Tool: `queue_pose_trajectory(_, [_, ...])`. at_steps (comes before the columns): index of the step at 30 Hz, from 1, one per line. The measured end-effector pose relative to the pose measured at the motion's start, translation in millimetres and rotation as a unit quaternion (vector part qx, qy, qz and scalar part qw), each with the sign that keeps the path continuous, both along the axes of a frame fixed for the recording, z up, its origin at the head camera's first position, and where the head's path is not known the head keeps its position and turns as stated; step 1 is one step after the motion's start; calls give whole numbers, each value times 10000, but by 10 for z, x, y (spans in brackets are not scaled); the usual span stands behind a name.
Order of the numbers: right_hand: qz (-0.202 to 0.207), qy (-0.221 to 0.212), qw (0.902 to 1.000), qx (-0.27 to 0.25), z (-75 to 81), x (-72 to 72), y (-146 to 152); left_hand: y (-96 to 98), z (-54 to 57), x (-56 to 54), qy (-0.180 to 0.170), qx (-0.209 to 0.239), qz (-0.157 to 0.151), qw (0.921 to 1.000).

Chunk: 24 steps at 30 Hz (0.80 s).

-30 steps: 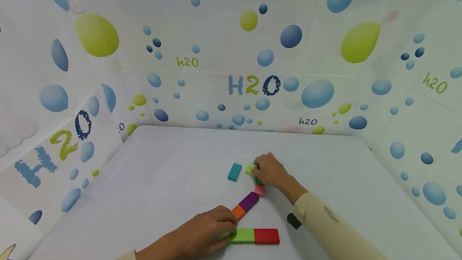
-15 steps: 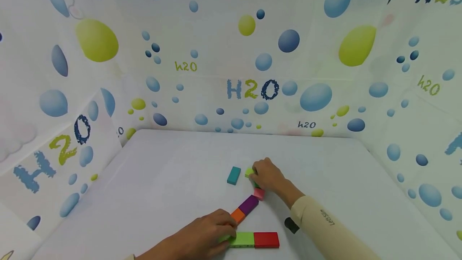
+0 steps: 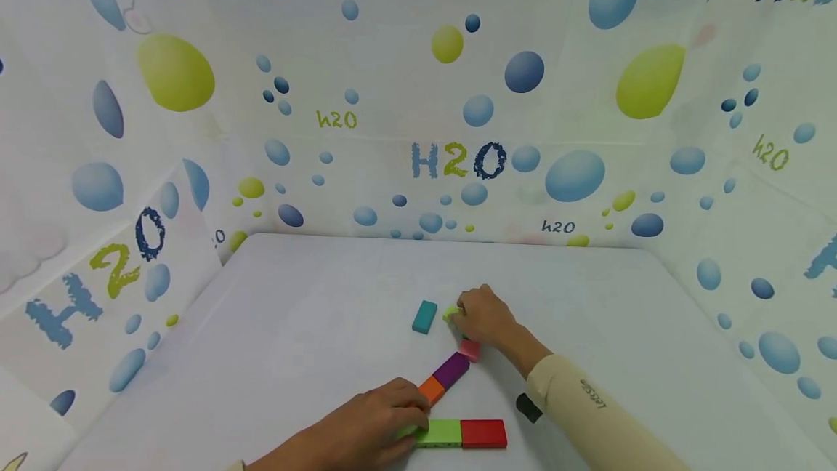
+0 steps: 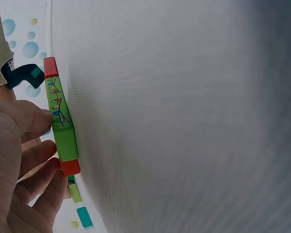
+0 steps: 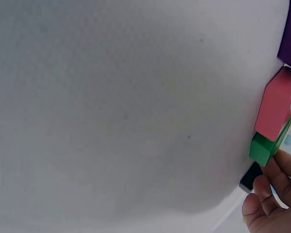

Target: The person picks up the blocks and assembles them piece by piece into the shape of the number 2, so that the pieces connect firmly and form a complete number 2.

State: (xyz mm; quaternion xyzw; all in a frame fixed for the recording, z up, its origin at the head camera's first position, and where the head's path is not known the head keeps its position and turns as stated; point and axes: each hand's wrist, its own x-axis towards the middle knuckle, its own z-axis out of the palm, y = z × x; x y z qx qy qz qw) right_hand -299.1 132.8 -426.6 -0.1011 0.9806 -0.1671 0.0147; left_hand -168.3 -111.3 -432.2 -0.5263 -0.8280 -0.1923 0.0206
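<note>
My left hand (image 3: 382, 420) pinches the left part of a light green block (image 3: 439, 434) with bunting printed on its side. A red block (image 3: 484, 434) adjoins its right end. Past my left fingertips, an orange block (image 3: 431, 389) and a purple block (image 3: 451, 371) form a slanting row towards a pink block (image 3: 468, 349). There my right hand (image 3: 487, 318) holds a dark green block (image 5: 263, 148) between thumb and fingers, mostly covered in the head view. A black block (image 5: 252, 177) shows beside those fingertips. A lime block (image 3: 450, 313) lies at their left, partly covered.
A teal block (image 3: 424, 317) lies alone left of my right hand. The white table (image 3: 314, 311) meets bubble-printed sheets (image 3: 366, 57) at its back and sides. A dark wrist camera (image 3: 528, 408) juts from my right sleeve.
The head view has shifted a little. My right fingers have edged left over the dark green and lime blocks, covering more of them; the lime block looks slightly turned. The left hand keeps its place.
</note>
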Motion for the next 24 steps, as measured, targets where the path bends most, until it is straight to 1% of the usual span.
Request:
queue_pose_trajectory(4, [13,-106,9999,84,2,12,-20,-1,-7,-1,52,84,-46,9999])
queue_pose_trajectory(9, [103,-78,9995,299,14,7,-17,2,-11,2,134,107,-63,9998])
queue_pose_trajectory(15, [242,133,9982,535,44,-43,36,0,-5,8,124,76,-43,9999])
queue_pose_trajectory(18, [408,301,9954,811,54,-63,77,-3,3,8,55,6,-12,10000])
queue_pose_trajectory(21, [602,459,9911,1094,37,-83,122,-5,10,6,9,-40,10,10000])
queue_pose_trajectory(24, [703,500,9897,1144,9,-102,160,-6,14,3,-11,-56,16,10000])
